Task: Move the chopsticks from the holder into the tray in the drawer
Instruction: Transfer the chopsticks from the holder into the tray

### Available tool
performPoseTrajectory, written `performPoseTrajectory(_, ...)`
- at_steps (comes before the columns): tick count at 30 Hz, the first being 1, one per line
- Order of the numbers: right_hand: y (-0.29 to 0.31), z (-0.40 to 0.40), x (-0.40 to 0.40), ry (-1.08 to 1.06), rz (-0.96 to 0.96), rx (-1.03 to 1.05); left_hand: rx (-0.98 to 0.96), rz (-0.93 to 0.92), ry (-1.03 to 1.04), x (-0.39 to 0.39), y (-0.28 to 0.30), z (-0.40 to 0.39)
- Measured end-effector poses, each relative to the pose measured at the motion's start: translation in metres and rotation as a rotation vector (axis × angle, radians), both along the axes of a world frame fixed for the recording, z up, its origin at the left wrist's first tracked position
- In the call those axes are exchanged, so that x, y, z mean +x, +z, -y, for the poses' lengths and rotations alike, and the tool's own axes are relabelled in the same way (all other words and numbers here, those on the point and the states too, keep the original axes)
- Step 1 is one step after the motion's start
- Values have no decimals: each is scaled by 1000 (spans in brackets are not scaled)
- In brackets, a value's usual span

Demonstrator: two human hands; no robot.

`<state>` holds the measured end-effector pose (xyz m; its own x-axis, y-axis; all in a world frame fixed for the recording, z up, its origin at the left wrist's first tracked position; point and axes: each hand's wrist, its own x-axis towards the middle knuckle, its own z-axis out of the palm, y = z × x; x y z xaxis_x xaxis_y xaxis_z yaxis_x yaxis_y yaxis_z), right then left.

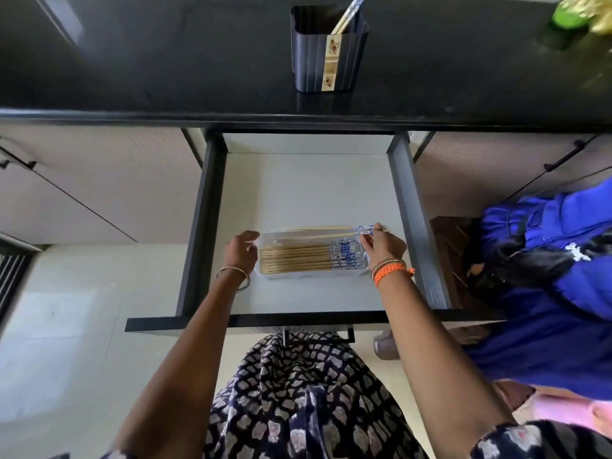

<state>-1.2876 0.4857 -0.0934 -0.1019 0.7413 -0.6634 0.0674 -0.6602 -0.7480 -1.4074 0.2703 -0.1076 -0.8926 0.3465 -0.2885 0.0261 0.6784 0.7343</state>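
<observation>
A clear plastic tray [265, 272] lies in the open drawer [308, 193], with several wooden chopsticks [298, 258] side by side in it, blue-patterned ends to the right. My right hand [382, 245] pinches the patterned ends of a pair of chopsticks [318, 230] held level over the tray's far edge. My left hand [241, 248] rests against the tray's left end, fingers curled. On the black counter behind stands the dark holder [328, 51], with a few chopsticks [347, 18] leaning in it.
The drawer's dark side rails [417, 226] and front panel [298, 321] frame the work area. A second person in blue clothing [546, 276] stands close at the right. A green and yellow object [583, 11] sits on the counter's far right.
</observation>
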Motion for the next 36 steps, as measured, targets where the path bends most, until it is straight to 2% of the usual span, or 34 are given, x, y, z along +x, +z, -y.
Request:
performPoseTrajectory(7,-4,-4,3,54,48,5,5,30,14,-1,-4,-2)
performPoseTrajectory(11,-11,6,-4,131,55,-71,-11,28,25,-1,-6,-2)
performPoseTrajectory(23,-10,22,-31,92,2,-171,-42,46,39,4,-8,-3)
performPoseTrajectory(33,-22,28,-25,52,-2,-133,-14,50,28,0,-10,-1)
performPoseTrajectory(36,-21,35,-32,76,-42,-212,-18,48,17,1,-10,0)
